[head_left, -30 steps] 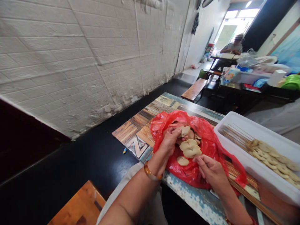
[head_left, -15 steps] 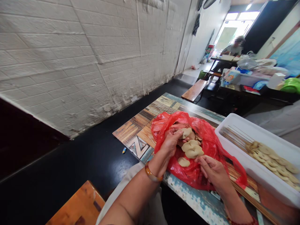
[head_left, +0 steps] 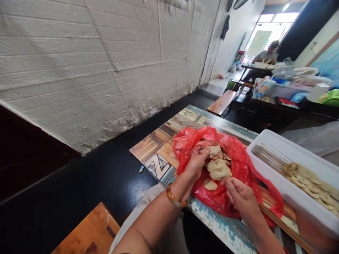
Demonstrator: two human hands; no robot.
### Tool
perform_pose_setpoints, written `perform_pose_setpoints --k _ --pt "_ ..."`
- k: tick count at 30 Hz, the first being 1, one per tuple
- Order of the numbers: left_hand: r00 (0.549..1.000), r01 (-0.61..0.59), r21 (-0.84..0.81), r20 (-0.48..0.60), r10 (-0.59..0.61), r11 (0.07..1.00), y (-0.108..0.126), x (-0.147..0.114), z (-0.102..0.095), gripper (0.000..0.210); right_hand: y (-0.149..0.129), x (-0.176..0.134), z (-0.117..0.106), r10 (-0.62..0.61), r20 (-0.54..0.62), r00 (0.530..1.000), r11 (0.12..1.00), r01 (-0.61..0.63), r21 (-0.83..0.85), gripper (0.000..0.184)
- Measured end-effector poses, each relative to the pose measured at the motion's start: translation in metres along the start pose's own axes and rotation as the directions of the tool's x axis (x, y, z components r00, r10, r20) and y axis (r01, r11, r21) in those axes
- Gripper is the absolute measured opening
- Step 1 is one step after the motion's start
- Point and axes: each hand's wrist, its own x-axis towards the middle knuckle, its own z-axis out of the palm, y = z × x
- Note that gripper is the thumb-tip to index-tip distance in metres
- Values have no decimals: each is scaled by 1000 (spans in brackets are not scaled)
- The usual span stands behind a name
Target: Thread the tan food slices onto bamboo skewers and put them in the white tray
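My left hand (head_left: pixel 197 160) is closed, its thumb and fingers pinching a pale, thin round slice (head_left: pixel 214 151) over an open red plastic bag (head_left: pixel 238 155). Two more slices (head_left: pixel 220 172) overlap in a row between my hands. At the lower edge of that row, my right hand (head_left: pixel 239 192) is closed in a pinch; what its fingertips hold is too small to make out. Inside the bag, a single slice (head_left: pixel 210 185) lies nearest me, and several others sit behind the row, partly hidden by it and by my left hand.
A white tray (head_left: pixel 267 135) to the right holds several skewers threaded with slices (head_left: pixel 311 178). Bare thin sticks (head_left: pixel 284 224) lie before it on the patterned table (head_left: pixel 164 134). A wooden stool (head_left: pixel 87 229) stands lower left. Beyond, a person (head_left: pixel 266 56) sits at another table.
The whole view has shifted slightly, with things now a little further right. Both hands keep nearly the same pose around the slices.
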Motion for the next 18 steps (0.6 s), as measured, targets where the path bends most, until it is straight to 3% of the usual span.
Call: perform_pose_setpoints --k 18 --pt "996 -89 40 23 89 995 -2 4 -2 35 -5 0 0 -18 -8 1000 999 18 28 39"
